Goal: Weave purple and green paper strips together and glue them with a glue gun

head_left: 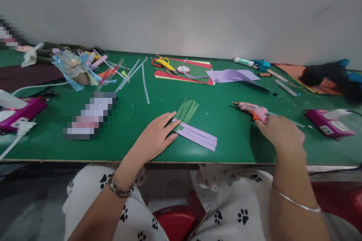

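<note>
My left hand lies over the table with its fingers stretched out, their tips on the corner where two sets of paper strips meet. The green paper strips point away from me; the light purple paper strips run to the right, side by side. A pink hot glue gun with an orange trigger is in my right hand, which is closed around its handle. Its nozzle points left, a short way above the table and apart from the strips. A clear glue stick shows behind the gun.
On the green table lie a phone, loose glue sticks, yellow-handled scissors, coloured paper, a purple sheet and a glue tube. Purple power strips with plugs sit at both sides. Behind stands a wall.
</note>
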The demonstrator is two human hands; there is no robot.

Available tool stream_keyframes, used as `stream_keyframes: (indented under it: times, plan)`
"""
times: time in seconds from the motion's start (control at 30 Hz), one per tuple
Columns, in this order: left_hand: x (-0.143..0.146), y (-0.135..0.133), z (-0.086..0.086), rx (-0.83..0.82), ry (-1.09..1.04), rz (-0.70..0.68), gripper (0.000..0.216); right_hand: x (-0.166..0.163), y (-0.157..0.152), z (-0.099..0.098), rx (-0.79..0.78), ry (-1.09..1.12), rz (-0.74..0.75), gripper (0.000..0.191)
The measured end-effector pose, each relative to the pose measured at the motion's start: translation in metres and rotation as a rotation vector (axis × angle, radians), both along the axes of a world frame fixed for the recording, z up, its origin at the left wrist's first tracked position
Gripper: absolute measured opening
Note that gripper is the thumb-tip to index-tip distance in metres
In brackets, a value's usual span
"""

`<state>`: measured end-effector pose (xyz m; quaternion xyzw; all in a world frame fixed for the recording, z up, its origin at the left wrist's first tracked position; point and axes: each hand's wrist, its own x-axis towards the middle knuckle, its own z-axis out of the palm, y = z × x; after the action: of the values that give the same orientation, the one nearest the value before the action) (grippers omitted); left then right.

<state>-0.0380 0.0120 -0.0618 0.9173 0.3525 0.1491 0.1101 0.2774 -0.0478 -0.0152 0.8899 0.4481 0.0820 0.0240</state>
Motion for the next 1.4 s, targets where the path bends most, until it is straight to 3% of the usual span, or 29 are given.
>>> stream_keyframes:
  times: [0.1, 0.17, 0.27, 0.4, 0.7, 0.9, 1.27, 1.4]
  plan:
    - [-0.005, 0.002, 0.003, 0.045, 0.008, 0.012, 0.041, -0.027, 0.000, 0.011, 0.193, -0.075, 0.145, 0.038]
    - [-0.008, 0.003, 0.005, 0.056, 0.029, 0.016, 0.040, -0.050, 0.002, 0.013, 0.259, 0.059, 0.333, 0.031]
    - [-0.008, 0.002, 0.006, 0.051, 0.038, 0.012, 0.036, -0.086, 0.009, 0.004, 0.176, 0.343, 0.664, 0.028]
    - [-0.006, 0.000, 0.007, 0.054, 0.024, 0.008, 0.033, -0.120, 0.016, -0.016, 0.072, 0.365, 0.865, 0.033]
    - [-0.004, -0.008, 0.010, 0.015, 0.018, -0.024, 0.032, -0.122, 0.017, -0.023, 0.040, 0.342, 0.933, 0.045]
    - [-0.002, -0.011, 0.013, -0.022, 0.027, -0.011, 0.026, -0.116, 0.017, -0.023, 0.018, 0.460, 0.977, 0.043]
    - [0.000, -0.011, 0.015, -0.008, 0.049, -0.025, 0.023, -0.116, 0.017, -0.023, 0.037, 0.464, 0.901, 0.021]
    - [-0.001, -0.011, 0.015, 0.025, 0.059, -0.018, 0.022, -0.119, 0.016, -0.022, 0.076, 0.433, 0.995, 0.025]
